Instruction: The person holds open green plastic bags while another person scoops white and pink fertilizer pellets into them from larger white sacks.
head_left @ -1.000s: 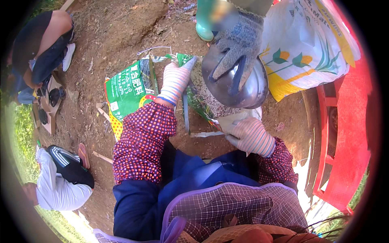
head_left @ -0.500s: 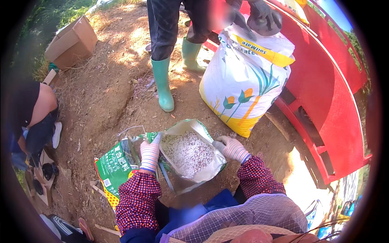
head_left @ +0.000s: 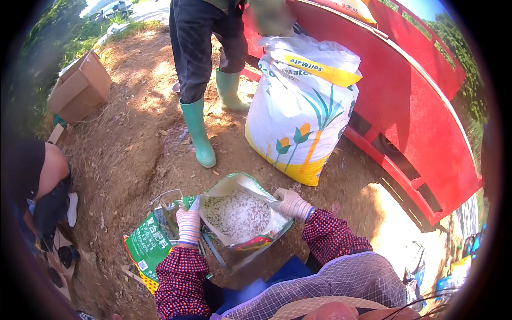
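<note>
My two hands, in striped knit gloves, grip opposite sides of the mouth of an open fertilizer sack [head_left: 280, 223] on the ground before me. Whitish granules mixed with dark specks [head_left: 242, 209] lie inside it. My left hand [head_left: 188, 224] is closed on the left rim, my right hand [head_left: 289, 202] on the upper right rim. The sack's near edge folds down, showing red and green print. Beside my left hand lies a flattened green and yellow sack [head_left: 149, 240].
A full white and yellow sack [head_left: 304, 112] stands ahead, with a person in green boots [head_left: 198, 133] behind it. Red metal machinery [head_left: 410, 106] fills the right. A cardboard box [head_left: 80, 88] sits far left; another person's leg [head_left: 50, 173] is at the left edge.
The view has shifted, so the surroundings sit farther left. The near edge of my sack has folded down. The other person's dark-gloved hands no longer show on top of the white sack.
</note>
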Motion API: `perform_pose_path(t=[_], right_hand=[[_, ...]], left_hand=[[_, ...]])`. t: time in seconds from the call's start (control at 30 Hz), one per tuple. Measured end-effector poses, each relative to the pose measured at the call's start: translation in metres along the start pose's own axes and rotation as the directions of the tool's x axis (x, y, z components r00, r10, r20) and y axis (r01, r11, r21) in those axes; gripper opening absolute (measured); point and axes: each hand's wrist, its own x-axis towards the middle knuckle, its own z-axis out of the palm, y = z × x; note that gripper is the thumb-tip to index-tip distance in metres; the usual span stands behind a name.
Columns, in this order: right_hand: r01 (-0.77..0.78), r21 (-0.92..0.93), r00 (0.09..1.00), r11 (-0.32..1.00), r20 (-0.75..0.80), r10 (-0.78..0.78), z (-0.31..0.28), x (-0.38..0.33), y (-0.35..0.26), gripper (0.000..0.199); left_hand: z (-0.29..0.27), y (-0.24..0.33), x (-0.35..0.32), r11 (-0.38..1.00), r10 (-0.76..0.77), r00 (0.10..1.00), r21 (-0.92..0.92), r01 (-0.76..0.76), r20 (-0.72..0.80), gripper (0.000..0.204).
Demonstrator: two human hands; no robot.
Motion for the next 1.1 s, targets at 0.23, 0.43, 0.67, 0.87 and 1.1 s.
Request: perform_pose_path(t=[0.23,0.43,0.67,0.87,1.1], right_hand=[[-0.028,-0.474,0.991,0.880,-0.132,-0.039,-0.019,-0.015,-0.019,0.039],[0.026,-0.516,0.994,0.856,-0.081,-0.079,-0.019,-0.001,0.006,0.039],[-0.042,-0.567,0.994,0.823,-0.105,-0.022,-0.018,-0.009,-0.007,0.030],[0.032,-0.547,0.983,0.836,-0.135,-0.126,-0.017,-0.013,-0.013,0.029],[-0.031,-0.571,0.993,0.821,-0.111,-0.039,-0.017,-0.011,-0.013,0.027]], left_hand=[[0.001,0.003,-0.004,1.000,0.020,1.000,-0.018,-0.020,-0.021,0.022],[0.004,0.000,-0.003,0.999,0.031,0.999,0.010,-0.030,-0.031,0.023],[0.007,0.009,-0.010,1.000,0.024,0.999,-0.009,-0.025,-0.049,0.022],[0.004,0.006,-0.009,0.999,0.041,0.998,-0.009,-0.041,-0.047,0.038],[0.003,0.009,-0.009,0.999,-0.031,0.998,0.036,0.033,-0.062,0.020]])
